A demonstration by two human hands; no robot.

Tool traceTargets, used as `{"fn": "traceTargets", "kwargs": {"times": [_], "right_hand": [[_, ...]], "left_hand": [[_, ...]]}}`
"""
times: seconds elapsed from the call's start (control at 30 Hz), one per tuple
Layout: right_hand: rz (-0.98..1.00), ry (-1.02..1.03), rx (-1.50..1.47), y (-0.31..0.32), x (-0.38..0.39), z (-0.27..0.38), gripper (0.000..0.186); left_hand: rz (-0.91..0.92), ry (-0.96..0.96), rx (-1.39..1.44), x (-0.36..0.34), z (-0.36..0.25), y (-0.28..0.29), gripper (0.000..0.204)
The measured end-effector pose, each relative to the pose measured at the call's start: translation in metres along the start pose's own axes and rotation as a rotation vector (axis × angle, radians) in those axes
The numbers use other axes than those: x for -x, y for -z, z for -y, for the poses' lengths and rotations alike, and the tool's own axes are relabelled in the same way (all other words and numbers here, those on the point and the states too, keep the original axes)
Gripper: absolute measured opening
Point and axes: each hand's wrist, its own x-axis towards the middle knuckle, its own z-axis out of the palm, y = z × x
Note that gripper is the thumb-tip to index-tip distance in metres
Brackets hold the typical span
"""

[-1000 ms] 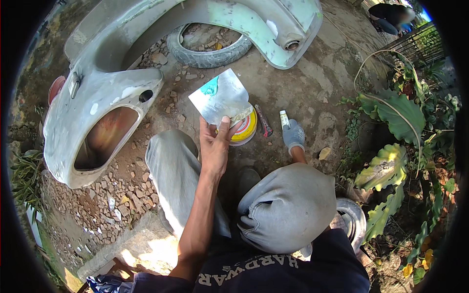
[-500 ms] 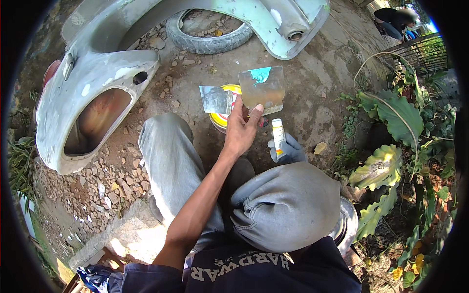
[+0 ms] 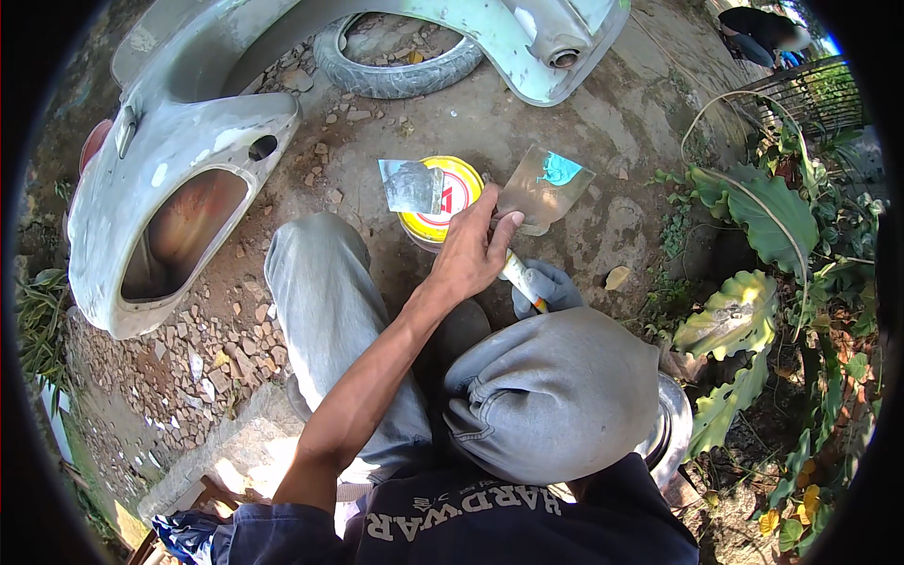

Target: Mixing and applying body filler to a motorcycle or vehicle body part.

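My left hand (image 3: 466,250), bare, grips a square flat spreader plate (image 3: 551,193) with turquoise paste near one corner. A smaller metal plate (image 3: 400,186) rests on the yellow, red and white lid of a round can (image 3: 460,177), left of my fingers. My right hand (image 3: 556,287), in a grey glove, is closed on a white-and-yellow tube (image 3: 518,278), held slanted just below the square plate; the tube's upper end is at my left hand, and I cannot tell whether they touch.
A grey primed scooter body (image 3: 113,245) lies at the upper left, beside a loose tyre (image 3: 395,83). Broken stone rubble (image 3: 226,367) covers ground at the left. Leafy plants (image 3: 763,217) and a fence (image 3: 810,89) line the right. Another person (image 3: 753,33) bends over at the far right.
My left hand has moved rightward with the square plate, exposing the can lid and smaller plate. My right hand has raised the tube and brought it leftward, toward my left hand.
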Motion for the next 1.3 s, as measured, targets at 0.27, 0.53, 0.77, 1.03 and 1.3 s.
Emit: {"fn": "traceTargets", "kwargs": {"times": [0.27, 0.53, 0.77, 1.03, 1.3], "right_hand": [[-0.178, 0.325, 0.700, -0.017, -0.010, 0.008, 0.041], [-0.095, 0.016, 0.406, -0.016, -0.006, 0.014, 0.034], [-0.280, 0.227, 1.027, -0.011, -0.022, -0.006, 0.041], [-0.552, 0.509, 1.120, -0.008, -0.009, 0.018, 0.044], [-0.660, 0.411, 1.482, -0.046, -0.017, 0.054, 0.034]], "left_hand": [[-0.131, -0.136, -0.143, 0.000, 0.006, -0.003, 0.026], [-0.152, -0.068, -0.019, 0.004, -0.002, -0.005, 0.021], [-0.246, -0.092, -0.088, 0.001, 0.007, -0.003, 0.019], [-0.281, -0.080, -0.168, 0.012, 0.011, 0.014, 0.021], [-0.256, -0.144, -0.208, 0.043, 0.002, 0.012, 0.022]]}}
